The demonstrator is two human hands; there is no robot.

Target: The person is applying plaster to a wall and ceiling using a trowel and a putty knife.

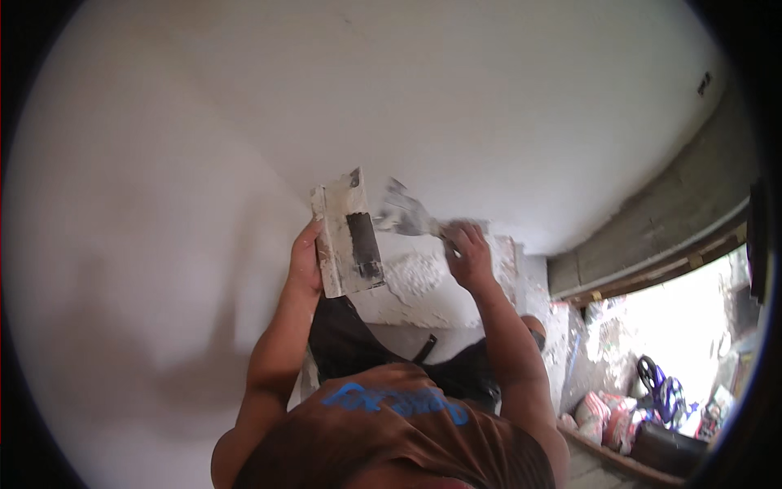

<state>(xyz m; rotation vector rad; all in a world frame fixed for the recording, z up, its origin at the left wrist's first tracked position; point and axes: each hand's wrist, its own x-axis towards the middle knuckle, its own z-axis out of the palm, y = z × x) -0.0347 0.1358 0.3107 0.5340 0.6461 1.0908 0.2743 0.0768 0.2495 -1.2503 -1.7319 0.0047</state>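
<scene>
In the left hand (pixel 305 259) sits a white-crusted rectangular blade (pixel 346 238).

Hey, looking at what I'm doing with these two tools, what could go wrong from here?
The scraper in your right hand has its blade turned toward the wide blade in your left hand, so a slip might scrape your left fingers. The wide blade is smeared with white paste, and some could drop onto your dark trousers or the lumpy white paste below.
</scene>
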